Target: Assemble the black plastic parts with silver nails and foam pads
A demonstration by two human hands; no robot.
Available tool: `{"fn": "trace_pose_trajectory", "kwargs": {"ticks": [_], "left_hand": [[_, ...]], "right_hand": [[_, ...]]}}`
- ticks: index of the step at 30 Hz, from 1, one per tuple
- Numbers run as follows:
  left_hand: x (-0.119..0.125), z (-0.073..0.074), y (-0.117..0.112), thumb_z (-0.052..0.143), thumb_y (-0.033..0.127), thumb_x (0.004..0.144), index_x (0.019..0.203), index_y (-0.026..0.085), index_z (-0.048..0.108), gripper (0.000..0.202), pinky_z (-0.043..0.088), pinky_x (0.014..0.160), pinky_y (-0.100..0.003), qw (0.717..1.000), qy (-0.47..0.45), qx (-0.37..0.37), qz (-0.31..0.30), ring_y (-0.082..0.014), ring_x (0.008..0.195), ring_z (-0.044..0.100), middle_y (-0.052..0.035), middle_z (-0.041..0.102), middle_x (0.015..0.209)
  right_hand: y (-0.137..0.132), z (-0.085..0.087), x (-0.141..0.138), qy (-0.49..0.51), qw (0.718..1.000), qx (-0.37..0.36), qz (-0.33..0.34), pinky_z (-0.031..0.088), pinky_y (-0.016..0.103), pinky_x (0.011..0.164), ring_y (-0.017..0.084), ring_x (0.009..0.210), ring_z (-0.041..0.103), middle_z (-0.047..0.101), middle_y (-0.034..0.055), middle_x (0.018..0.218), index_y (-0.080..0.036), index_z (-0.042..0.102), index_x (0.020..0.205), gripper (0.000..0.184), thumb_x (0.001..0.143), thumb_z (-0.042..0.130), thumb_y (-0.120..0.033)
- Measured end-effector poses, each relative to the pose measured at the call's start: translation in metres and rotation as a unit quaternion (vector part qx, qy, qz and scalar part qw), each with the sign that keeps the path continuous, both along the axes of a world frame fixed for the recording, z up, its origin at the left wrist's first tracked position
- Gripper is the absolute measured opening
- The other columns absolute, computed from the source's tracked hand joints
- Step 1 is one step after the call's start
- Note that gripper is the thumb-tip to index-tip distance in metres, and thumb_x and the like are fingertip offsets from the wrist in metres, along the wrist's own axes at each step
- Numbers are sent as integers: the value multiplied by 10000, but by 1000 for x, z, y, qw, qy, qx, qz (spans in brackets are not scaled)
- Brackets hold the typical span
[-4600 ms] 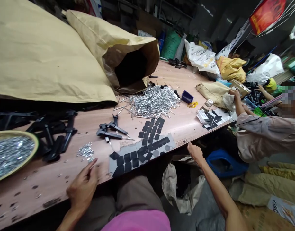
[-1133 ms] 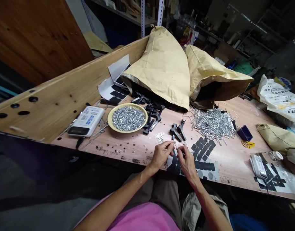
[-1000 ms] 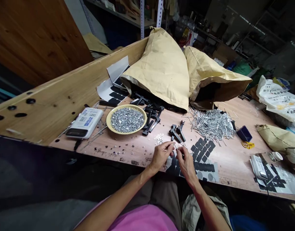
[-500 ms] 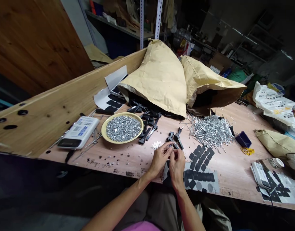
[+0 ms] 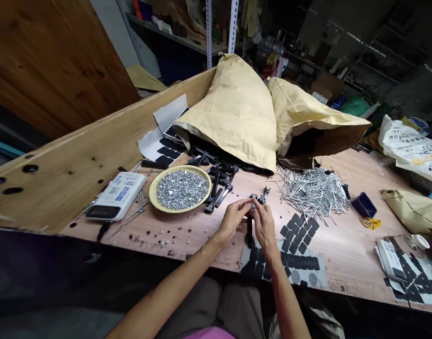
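Note:
My left hand (image 5: 233, 217) and my right hand (image 5: 262, 224) meet over the wooden table (image 5: 188, 233), fingers pinched together on a small black plastic part (image 5: 250, 226) that stands upright between them. More black plastic parts (image 5: 221, 179) lie just beyond. A yellow dish (image 5: 159, 206) full of small silver pieces sits to the left. Under my right wrist lies a grey sheet of black pads (image 5: 290, 256). A heap of thin metal pins (image 5: 313, 190) lies to the right of my hands.
Two tan paper sacks (image 5: 244, 108) lie open at the back of the table. A white box (image 5: 117, 194) rests left of the dish. A small blue tray (image 5: 363, 205), a yellow band (image 5: 369, 222) and more pad sheets (image 5: 406, 270) sit at the right.
My right hand came up from the table's front edge to join my left. Both hands then moved slightly away from me and now grip a black part upright.

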State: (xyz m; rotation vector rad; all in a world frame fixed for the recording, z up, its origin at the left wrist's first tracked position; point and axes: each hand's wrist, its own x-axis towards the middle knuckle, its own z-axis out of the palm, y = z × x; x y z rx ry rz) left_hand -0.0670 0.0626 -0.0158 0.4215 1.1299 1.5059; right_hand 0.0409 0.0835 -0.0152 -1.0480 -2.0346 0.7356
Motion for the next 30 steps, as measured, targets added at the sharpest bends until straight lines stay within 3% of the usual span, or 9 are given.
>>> {"fn": "trace_pose_trajectory", "kwargs": {"ticks": [6,13,19,24,30], "left_hand": [[6,-5,3,738,292,619,902,131,717,326,416,487,-173,998,-54,-16,-20,-61,497,507,16,616,611],[8,9,-2,717,333,628,970,94,687,419,178,354,-148,996,-24,-29,-75,-10,387,339,55,489,547],[9,21,-11,651,364,671,954,106,681,384,191,381,-174,992,54,-7,-114,-21,404,298,53,469,569],[8,31,-18,583,327,717,932,114,698,324,255,419,-191,981,138,0,-135,-46,420,317,37,510,571],[8,33,-23,513,267,726,747,126,720,252,338,506,-207,964,224,3,-144,-103,518,443,15,555,551]], "right_hand": [[24,2,8,-14,999,25,16,499,290,714,173,788,593,587,52,846,-231,646,957,216,874,447,-219],[36,24,18,-14,999,-19,38,489,262,639,143,700,578,588,30,782,-200,618,765,98,800,541,-251],[28,32,23,-5,999,-44,15,466,246,570,121,605,541,582,10,703,-192,581,687,123,764,538,-278],[19,31,31,-16,999,-48,17,471,241,551,123,588,557,584,8,685,-188,603,739,146,794,528,-300],[5,25,42,-90,991,69,67,521,291,705,173,771,637,636,64,853,-224,660,964,259,900,434,-332]]}}
